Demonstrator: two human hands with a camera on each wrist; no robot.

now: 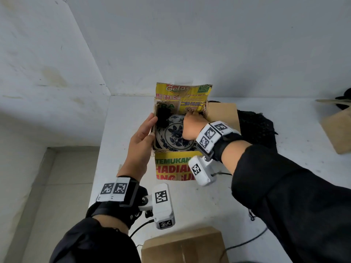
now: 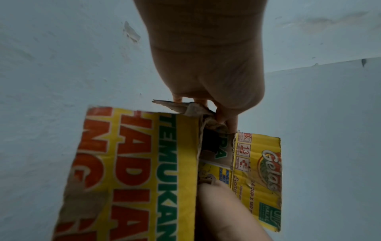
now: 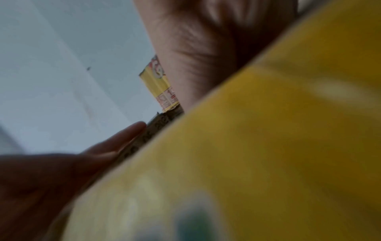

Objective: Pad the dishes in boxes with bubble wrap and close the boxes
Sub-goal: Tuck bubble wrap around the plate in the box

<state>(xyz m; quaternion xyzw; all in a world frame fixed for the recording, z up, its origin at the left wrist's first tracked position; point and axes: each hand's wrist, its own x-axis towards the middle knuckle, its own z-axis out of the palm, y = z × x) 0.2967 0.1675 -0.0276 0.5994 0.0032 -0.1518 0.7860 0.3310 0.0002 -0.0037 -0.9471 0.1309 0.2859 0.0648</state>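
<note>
On the white surface (image 1: 117, 118) by the wall corner stood a yellow printed box (image 1: 175, 164), its flaps up and its top uncovered. Inside it lay a blue-and-white plate (image 1: 171, 136), face up, with a dark wad (image 1: 163, 115) at the far left corner of the box, touching the plate's rim; whether that wad was bubble wrap could not be told. The left hand (image 1: 141, 143) lay flat against the outside of the box's left wall, fingers straight and together, holding nothing. The left wrist view showed those fingertips (image 2: 230, 124) at the torn top edge of that wall. The right hand (image 1: 191, 128) reached down into the box over the plate's right side, with its fingertips curled at the far inner wall; what they held, if anything, could not be told, since the right wrist view was blurred by the near yellow flap (image 3: 268, 146). A dark sheet (image 1: 256, 128) lay just right of the box, partly behind a plain cardboard flap (image 1: 222, 114). Another plain box (image 1: 182, 245) sat at the near edge, and a cardboard piece (image 1: 338, 130) lay far right.
</note>
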